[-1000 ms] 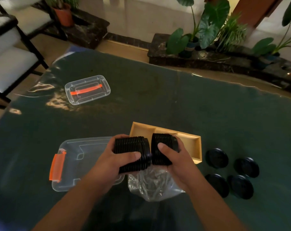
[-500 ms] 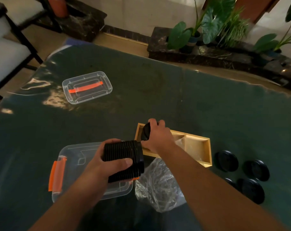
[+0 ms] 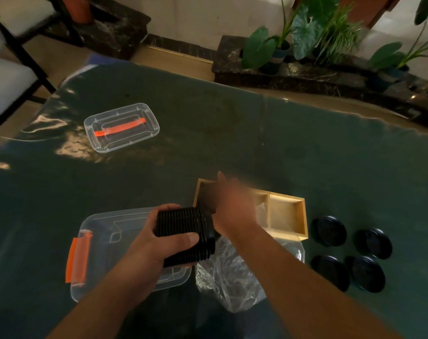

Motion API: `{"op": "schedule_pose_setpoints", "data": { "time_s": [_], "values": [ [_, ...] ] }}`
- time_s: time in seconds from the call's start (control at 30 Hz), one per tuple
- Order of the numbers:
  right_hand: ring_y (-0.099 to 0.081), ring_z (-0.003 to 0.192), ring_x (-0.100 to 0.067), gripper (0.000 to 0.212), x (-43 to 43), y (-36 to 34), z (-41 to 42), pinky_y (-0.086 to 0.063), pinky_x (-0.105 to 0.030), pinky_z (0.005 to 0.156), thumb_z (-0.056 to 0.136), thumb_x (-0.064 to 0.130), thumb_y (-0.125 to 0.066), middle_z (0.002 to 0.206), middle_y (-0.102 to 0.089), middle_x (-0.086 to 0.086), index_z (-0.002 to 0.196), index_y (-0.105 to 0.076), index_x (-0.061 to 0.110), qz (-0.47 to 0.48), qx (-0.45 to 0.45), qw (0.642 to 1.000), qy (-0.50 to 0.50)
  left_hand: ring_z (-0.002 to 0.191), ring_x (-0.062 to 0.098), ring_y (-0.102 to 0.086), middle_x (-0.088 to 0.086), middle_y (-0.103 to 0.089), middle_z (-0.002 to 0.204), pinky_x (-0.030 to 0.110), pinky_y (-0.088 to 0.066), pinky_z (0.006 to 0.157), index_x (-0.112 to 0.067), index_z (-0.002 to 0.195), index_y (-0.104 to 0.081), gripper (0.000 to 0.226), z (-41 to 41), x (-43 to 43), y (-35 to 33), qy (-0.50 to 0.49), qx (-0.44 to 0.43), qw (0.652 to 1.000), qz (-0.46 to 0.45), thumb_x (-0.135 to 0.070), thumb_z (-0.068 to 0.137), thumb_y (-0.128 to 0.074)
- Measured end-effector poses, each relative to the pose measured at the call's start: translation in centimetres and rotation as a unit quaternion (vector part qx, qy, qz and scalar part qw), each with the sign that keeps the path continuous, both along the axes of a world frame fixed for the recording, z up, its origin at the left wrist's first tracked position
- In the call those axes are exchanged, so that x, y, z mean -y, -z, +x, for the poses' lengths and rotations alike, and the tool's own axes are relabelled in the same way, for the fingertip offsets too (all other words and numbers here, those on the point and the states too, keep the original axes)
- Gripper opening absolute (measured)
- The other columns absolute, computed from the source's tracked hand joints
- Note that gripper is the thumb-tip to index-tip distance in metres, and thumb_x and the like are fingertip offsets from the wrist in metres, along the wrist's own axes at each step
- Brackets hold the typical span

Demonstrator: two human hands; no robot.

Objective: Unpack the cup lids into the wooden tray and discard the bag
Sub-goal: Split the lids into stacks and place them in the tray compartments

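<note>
My left hand grips a stack of black cup lids held on its side above the table. The wooden tray lies just beyond, with divided compartments. My right hand is blurred over the tray's left compartment, where a second dark stack of lids shows beside the palm. Blur hides whether its fingers still hold that stack. The crumpled clear plastic bag lies on the table under my right forearm, in front of the tray.
A clear storage bin with an orange latch sits under my left hand. Its clear lid lies at the far left. Several loose black lids lie right of the tray. Chairs stand at the left, potted plants beyond the table.
The stack was split between both hands. My right hand carried its part forward and lowered it into the tray's left compartment. My left hand stays put with its stack.
</note>
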State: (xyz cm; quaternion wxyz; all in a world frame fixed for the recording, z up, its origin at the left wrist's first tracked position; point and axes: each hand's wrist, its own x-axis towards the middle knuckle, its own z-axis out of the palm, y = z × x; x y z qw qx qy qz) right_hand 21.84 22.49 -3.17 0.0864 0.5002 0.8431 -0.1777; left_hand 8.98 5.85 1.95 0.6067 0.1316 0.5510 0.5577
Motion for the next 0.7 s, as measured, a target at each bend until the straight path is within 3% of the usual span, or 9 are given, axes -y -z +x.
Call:
{"op": "schedule_pose_setpoints", "data": {
  "time_s": [0.2, 0.33, 0.4, 0.47, 0.5, 0.57, 0.63, 0.7],
  "values": [
    [-0.047, 0.135, -0.035, 0.098, 3.9, -0.2, 6.4, -0.049, -0.052, 0.107, 0.087, 0.063, -0.063, 0.154, -0.039, -0.011, 0.160, -0.012, 0.022, -0.008, -0.035, 0.995, 0.098, 0.092, 0.038, -0.081, 0.015, -0.074, 0.115, 0.057, -0.066, 0.076, -0.026, 0.121, -0.063, 0.083, 2.9, -2.1, -0.6, 0.010, 0.009, 1.000, 0.014, -0.018, 0.044, -0.092],
    [-0.047, 0.135, -0.030, 0.089, 6.0, 0.7, 10.5, -0.050, -0.049, 0.107, 0.088, 0.067, -0.060, 0.150, -0.044, -0.005, 0.156, -0.024, 0.024, -0.056, -0.027, 0.988, 0.141, 0.106, 0.044, -0.076, 0.018, -0.071, 0.126, 0.050, -0.066, 0.072, -0.031, 0.117, -0.066, 0.080, 5.3, -3.6, 0.0, 0.032, 0.012, 0.999, 0.001, -0.013, 0.045, -0.095],
    [-0.050, 0.131, -0.028, 0.069, 6.0, 0.8, 12.1, -0.051, -0.045, 0.105, 0.096, 0.057, -0.056, 0.144, -0.050, -0.004, 0.152, -0.035, 0.023, -0.023, -0.071, 0.986, 0.150, 0.110, 0.043, -0.074, 0.016, -0.070, 0.127, 0.050, -0.067, 0.073, -0.039, 0.109, -0.070, 0.076, 6.4, -4.2, 0.5, 0.044, -0.004, 0.999, -0.010, -0.018, 0.041, -0.097],
    [-0.060, 0.120, -0.025, 0.040, 5.0, 0.0, 13.3, -0.053, -0.039, 0.096, 0.103, 0.037, -0.055, 0.134, -0.060, -0.002, 0.141, -0.050, 0.025, -0.006, -0.192, 0.962, 0.195, 0.111, 0.042, -0.074, 0.017, -0.068, 0.130, 0.051, -0.067, 0.076, -0.042, 0.108, -0.069, 0.078, 7.4, -4.8, 1.0, 0.051, -0.029, 0.998, -0.018, -0.022, 0.040, -0.099],
    [-0.066, 0.111, -0.023, 0.028, 4.4, -1.0, 13.4, -0.055, -0.037, 0.088, 0.104, 0.031, -0.054, 0.126, -0.065, -0.001, 0.132, -0.056, 0.029, -0.045, -0.270, 0.929, 0.249, 0.111, 0.041, -0.074, 0.016, -0.068, 0.129, 0.052, -0.067, 0.078, -0.044, 0.108, -0.069, 0.079, 7.9, -5.0, 1.2, 0.052, -0.042, 0.998, -0.019, -0.023, 0.039, -0.100],
    [-0.074, 0.099, -0.024, 0.018, 3.3, -3.0, 13.2, -0.060, -0.037, 0.082, 0.106, 0.035, -0.053, 0.116, -0.074, -0.006, 0.119, -0.065, 0.031, -0.243, -0.403, 0.809, 0.353, 0.108, 0.036, -0.075, 0.013, -0.071, 0.125, 0.049, -0.068, 0.081, -0.047, 0.105, -0.068, 0.077, 8.9, -5.5, 1.4, 0.057, -0.070, 0.996, -0.019, -0.027, 0.037, -0.100],
    [-0.075, 0.107, -0.030, 0.041, 2.8, -4.0, 13.3, -0.062, -0.048, 0.088, 0.101, 0.053, -0.057, 0.121, -0.077, -0.014, 0.125, -0.070, 0.022, -0.434, -0.463, 0.682, 0.364, 0.110, 0.033, -0.074, 0.010, -0.071, 0.123, 0.052, -0.067, 0.086, -0.050, 0.106, -0.066, 0.078, 9.7, -5.9, 1.2, 0.077, -0.093, 0.993, -0.011, -0.028, 0.038, -0.100],
    [-0.072, 0.119, -0.034, 0.054, 2.8, -4.2, 13.8, -0.062, -0.059, 0.091, 0.092, 0.053, -0.068, 0.130, -0.073, -0.017, 0.134, -0.065, 0.019, -0.511, -0.476, 0.636, 0.329, 0.113, 0.029, -0.073, 0.006, -0.070, 0.125, 0.054, -0.066, 0.090, -0.053, 0.111, -0.063, 0.082, 10.2, -6.3, 1.0, 0.098, -0.115, 0.989, -0.002, -0.031, 0.041, -0.101]
  ]
}}
